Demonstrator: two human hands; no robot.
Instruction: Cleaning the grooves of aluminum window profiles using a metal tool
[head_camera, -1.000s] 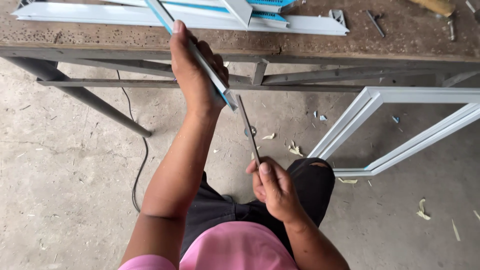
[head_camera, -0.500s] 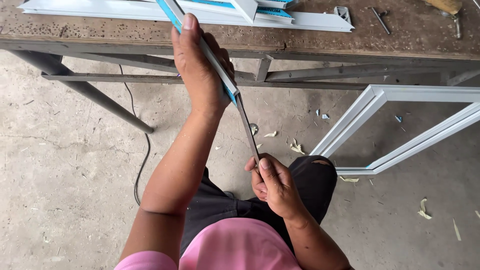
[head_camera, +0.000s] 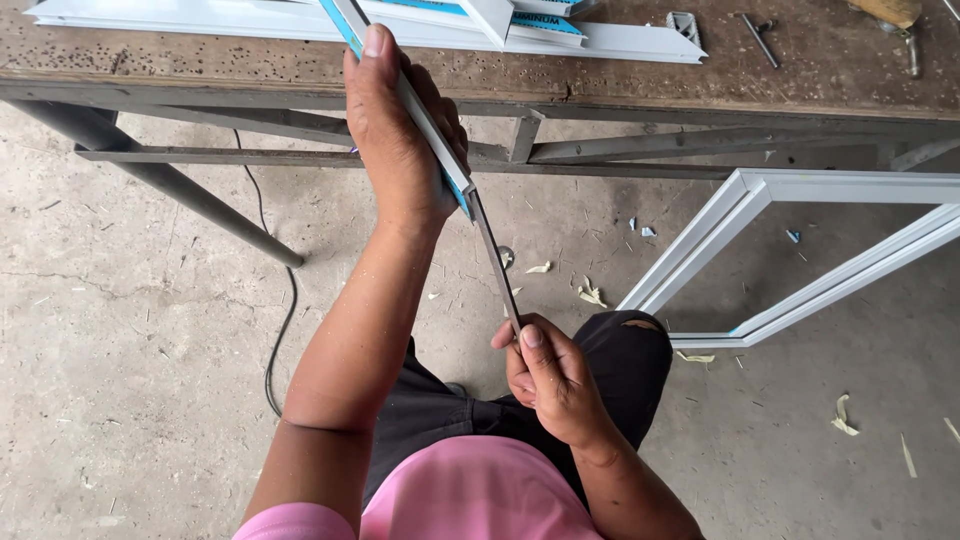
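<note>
My left hand (head_camera: 395, 135) grips a long white strip with a blue film edge (head_camera: 440, 150), which runs from the workbench down toward me. My right hand (head_camera: 550, 385) holds the near end of a thin dark metal blade or file (head_camera: 495, 255). The blade's far tip meets the cut end of the strip just below my left hand. Both hands are held in front of the bench edge, above my dark trousers and pink shirt.
A worn wooden workbench (head_camera: 800, 70) on a metal frame carries several white profiles (head_camera: 600, 40), a small bracket and a bolt. A white window frame (head_camera: 800, 290) leans on the concrete floor at right. A black cable (head_camera: 285, 310) and shavings lie on the floor.
The view has drifted slightly. My left hand and the strip sit a little lower and nearer, and my right hand with the blade stays at the strip's end.
</note>
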